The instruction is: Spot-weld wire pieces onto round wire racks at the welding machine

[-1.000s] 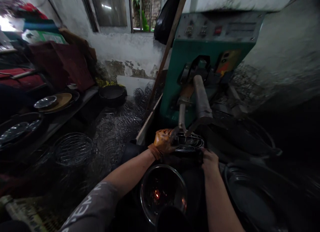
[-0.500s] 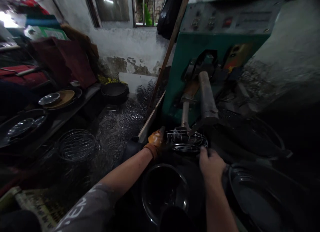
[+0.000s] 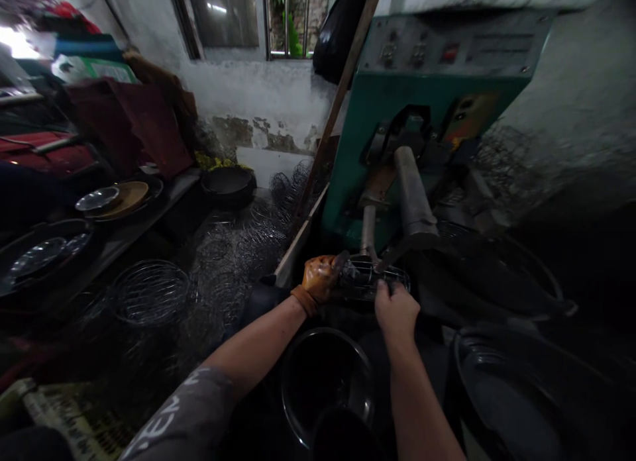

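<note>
A round wire rack (image 3: 366,277) sits at the tips of the machine's metal arms, the lower arm (image 3: 368,229) and the thicker upper arm (image 3: 412,196). My left hand (image 3: 319,280), in an orange glove with dark fingertips, is closed on the rack's left side. Bare, my right hand (image 3: 396,310) pinches the near right edge, its fingers partly hidden behind the thumb. Both hands cover parts of the rack, and dim light blurs its wires. Below them stands a dark shiny bowl (image 3: 328,381).
The green machine (image 3: 342,163) rises in front of me by the wall. Left of it, wire pieces (image 3: 223,249) heap on the floor, with a round wire rack (image 3: 152,292) nearby. A wooden plank (image 3: 342,83) leans beside the machine. A large dark basin (image 3: 517,395) stands at right.
My right hand has moved left and slightly up along the rack's near edge. My left hand has shifted slightly right, covering more of the rack. The rack appears turned or tilted.
</note>
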Demonstrator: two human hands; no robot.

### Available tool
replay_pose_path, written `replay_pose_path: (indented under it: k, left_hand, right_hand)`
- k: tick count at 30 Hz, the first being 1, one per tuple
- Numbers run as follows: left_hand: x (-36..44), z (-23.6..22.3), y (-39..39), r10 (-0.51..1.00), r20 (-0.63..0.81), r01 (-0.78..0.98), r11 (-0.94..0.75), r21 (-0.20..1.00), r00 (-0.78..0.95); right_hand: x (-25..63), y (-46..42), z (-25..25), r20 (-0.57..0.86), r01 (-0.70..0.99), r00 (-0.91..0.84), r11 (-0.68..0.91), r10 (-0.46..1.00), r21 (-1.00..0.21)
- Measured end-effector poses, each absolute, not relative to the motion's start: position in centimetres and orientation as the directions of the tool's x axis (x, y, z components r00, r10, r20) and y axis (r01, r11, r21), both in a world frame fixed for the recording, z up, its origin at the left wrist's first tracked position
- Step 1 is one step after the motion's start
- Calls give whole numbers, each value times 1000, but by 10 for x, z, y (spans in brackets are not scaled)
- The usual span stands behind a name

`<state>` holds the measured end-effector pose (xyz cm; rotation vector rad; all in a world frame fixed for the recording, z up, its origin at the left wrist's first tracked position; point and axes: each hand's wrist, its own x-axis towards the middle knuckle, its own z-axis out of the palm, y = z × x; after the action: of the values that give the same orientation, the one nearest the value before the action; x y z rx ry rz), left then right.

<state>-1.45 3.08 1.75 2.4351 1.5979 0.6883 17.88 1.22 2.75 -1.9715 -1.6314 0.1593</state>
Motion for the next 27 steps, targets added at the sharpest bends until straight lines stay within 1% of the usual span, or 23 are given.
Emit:
replay_pose_path:
  k: [5,9,14,23,27]
  left_hand:
    - [-6,23,32,901,281,828,-421,371,332]
    - [-3,26,31,903,270,835,-416,360,334]
    - [1,28,29,903,286,836,-412,363,321]
    - [20,35,28,903,275,863,-406,300,329]
    - [22,38,27,892,280,840,-436,324,355]
  right_hand:
    - [186,21,25,231,860,271,-128,934,-493]
    - [186,19,26,234,858,268,-121,934,-499]
    - [190,18,30,186,850,288,-162,939,-501]
    - [214,32,11,217,725,402,-165,890,-669]
    - [217,32,7,179,650,427,-164,886,-742]
